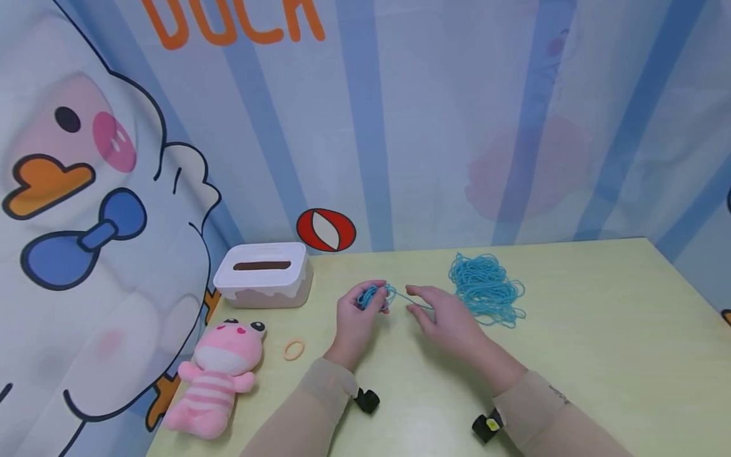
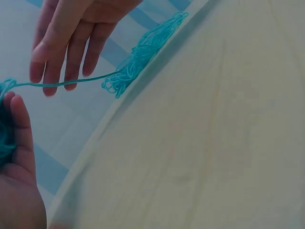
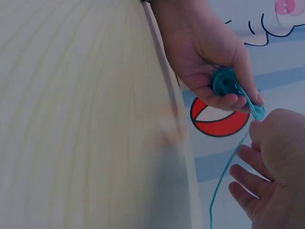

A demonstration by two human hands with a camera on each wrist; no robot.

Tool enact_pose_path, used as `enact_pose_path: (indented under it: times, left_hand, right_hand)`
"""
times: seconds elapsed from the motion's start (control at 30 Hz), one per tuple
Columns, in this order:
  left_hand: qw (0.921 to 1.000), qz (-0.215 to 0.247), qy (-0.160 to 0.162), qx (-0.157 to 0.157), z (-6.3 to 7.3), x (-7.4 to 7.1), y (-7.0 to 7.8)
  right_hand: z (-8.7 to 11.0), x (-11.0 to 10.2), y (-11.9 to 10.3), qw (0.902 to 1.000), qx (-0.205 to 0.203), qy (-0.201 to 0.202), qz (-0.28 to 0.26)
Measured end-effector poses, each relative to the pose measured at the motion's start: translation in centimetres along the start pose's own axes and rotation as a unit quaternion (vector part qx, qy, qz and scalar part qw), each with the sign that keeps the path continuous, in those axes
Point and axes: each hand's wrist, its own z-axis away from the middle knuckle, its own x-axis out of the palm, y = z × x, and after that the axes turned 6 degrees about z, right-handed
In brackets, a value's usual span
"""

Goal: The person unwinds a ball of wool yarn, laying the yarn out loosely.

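Note:
My left hand (image 1: 353, 322) grips a small wound bundle of blue yarn (image 3: 223, 82) between thumb and curled fingers, above the middle of the table. From that bundle a single strand (image 2: 95, 78) runs right toward a loose, looped pile of blue yarn (image 1: 488, 289) on the table. My right hand (image 1: 454, 320) is beside the strand, just right of the left hand. Its fingers are extended and spread from the thumb, and the strand passes across the fingertips in the left wrist view.
A tissue box (image 1: 263, 276) with a white lid stands at the back left. In front of it lies a pink plush frog (image 1: 214, 381), with a small orange ring (image 1: 294, 349) to its right. A printed cloth backdrop (image 1: 422, 127) rises behind the table (image 1: 617, 343).

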Motion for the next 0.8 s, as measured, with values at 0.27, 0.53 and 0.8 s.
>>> enact_pose_path:
  times: [0.27,0.53,0.8]
  left_hand:
    - [0.9999,0.004,-0.014,-0.003,0.0,0.3,0.0]
    - [0.9997,0.002,-0.010,-0.024,0.0,0.3,0.3]
    - [0.9995,0.013,-0.015,-0.024,0.2,0.1,0.2]
  right_hand:
    - [-1.2,0.8,-1.0,0.9985,0.042,0.031,-0.017]
    - [-0.4,-1.2,0.2,0.9920,0.061,0.102,-0.043]
    - [0.7,-2.7,2.0,0.9842,0.038,0.166,-0.047]
